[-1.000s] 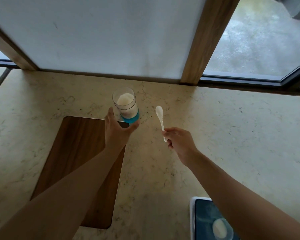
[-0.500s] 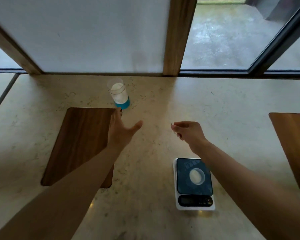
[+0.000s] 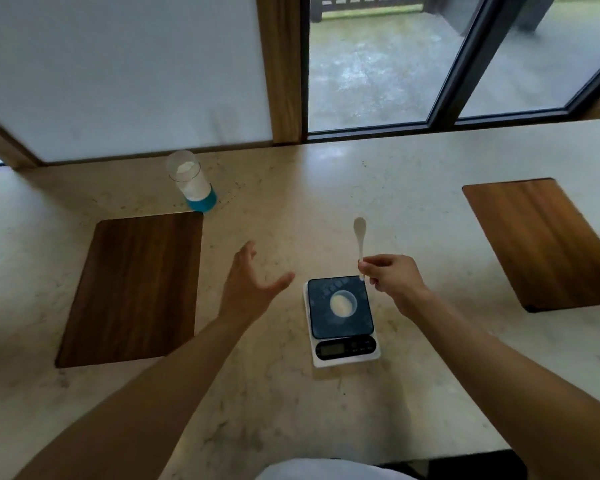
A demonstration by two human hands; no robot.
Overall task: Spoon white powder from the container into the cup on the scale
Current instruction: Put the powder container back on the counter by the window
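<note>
A clear container [image 3: 192, 181] with a blue base holds white powder and stands at the back left of the counter, near the wall. A small clear cup [image 3: 342, 303] with white powder in it sits on the dark plate of a white scale [image 3: 343, 336] in the middle. My right hand [image 3: 390, 276] pinches the handle of a white spoon [image 3: 360, 233], bowl pointing away, just beyond the scale's far right corner. My left hand [image 3: 248, 285] hovers open to the left of the scale, fingers spread, well short of the container.
A wooden board [image 3: 132, 285] lies inset on the left, another wooden board [image 3: 541, 240] on the right. The marble counter [image 3: 291, 403] ends at a wall and window frame [image 3: 281, 67] behind. The counter's front edge is close to my body.
My left hand let go of the container and drew back toward the scale. My right hand carried the spoon back to the scale. The view pulled back, so the scale and right board came into sight.
</note>
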